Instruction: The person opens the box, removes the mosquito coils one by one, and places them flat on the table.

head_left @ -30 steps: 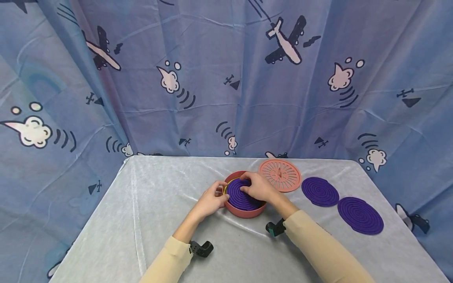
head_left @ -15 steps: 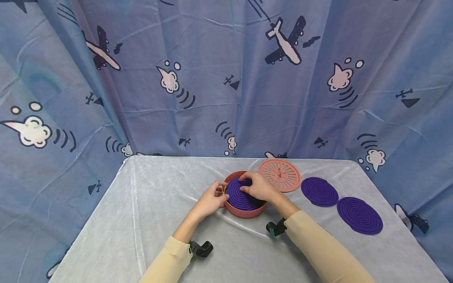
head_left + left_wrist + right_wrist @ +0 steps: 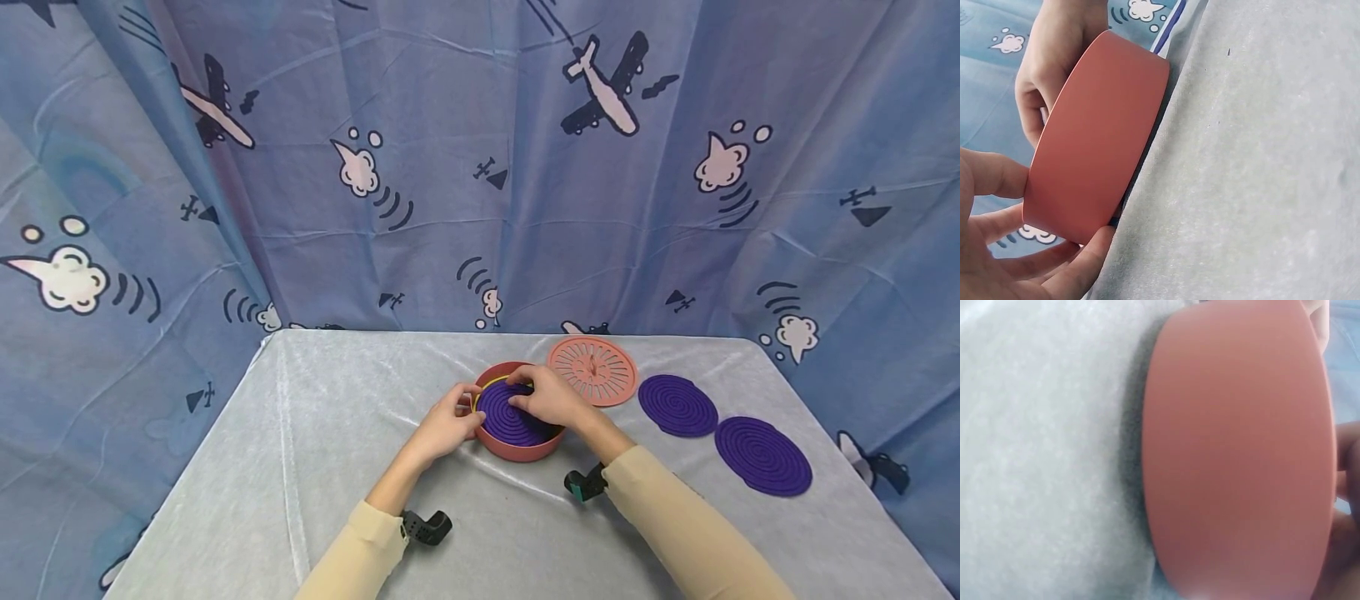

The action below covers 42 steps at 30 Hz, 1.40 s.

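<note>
Purple spiral mat (image 3: 504, 419) lay inside round coral holder (image 3: 517, 452); probably light, bendy, hardly fragile, best taken by outer edge. Your left hand (image 3: 444, 427) gripped holder's wall; your right hand (image 3: 551, 396) touched mat's top, pinch unclear. Pale velvety tablecloth (image 3: 360, 408) lay beneath; blue airplane-print curtain (image 3: 427, 250) hung behind.
</note>
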### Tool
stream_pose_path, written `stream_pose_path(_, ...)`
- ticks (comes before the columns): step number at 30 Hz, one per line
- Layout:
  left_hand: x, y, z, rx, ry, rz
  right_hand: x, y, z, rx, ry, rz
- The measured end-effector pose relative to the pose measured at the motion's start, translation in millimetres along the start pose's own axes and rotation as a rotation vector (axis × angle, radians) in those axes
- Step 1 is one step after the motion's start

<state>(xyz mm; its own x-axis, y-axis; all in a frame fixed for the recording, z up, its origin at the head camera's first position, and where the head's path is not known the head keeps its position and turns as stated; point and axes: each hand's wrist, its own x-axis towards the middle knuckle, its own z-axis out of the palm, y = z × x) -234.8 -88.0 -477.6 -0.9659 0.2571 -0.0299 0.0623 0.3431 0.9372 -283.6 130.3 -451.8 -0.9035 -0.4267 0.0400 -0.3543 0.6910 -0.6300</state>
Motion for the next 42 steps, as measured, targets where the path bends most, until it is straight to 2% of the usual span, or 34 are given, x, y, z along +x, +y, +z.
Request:
stream_pose_path(4, 0.4, -0.3, 0.2, -0.002, -0.001, 0.005, -2, -2, -1, -0.006, -0.015, 0.024)
stream_pose_path(9, 0.7, -1.1, 0.2, 0.000, -0.004, 0.002, -3, 0, 0, 0.019, 0.007, -0.006)
stream_pose_path(17, 1.2, -2.9, 1.2, -0.003, -0.001, 0.000, -4, 1, -5, 0.209, 0.064, 0.003)
stream_pose_path(22, 1.1, -2.4, 1.6, 0.000, 0.002, -0.006, -7, 4, -12, 0.266, 0.056, 0.067)
stream_pose_path(30, 0.4, -1.0, 1.3, -0.009, 0.005, 0.002, -12, 4, -21, 0.387, -0.006, 0.206)
stream_pose_path(36, 0.3, -1.0, 1.4, -0.008, 0.007, 0.001, -15, 3, -22, 0.402, -0.020, 0.245)
stream_pose_path(42, 0.7, -0.8, 1.9, -0.004, 0.002, -0.008, -23, 5, -30, 0.464, 0.011, 0.272)
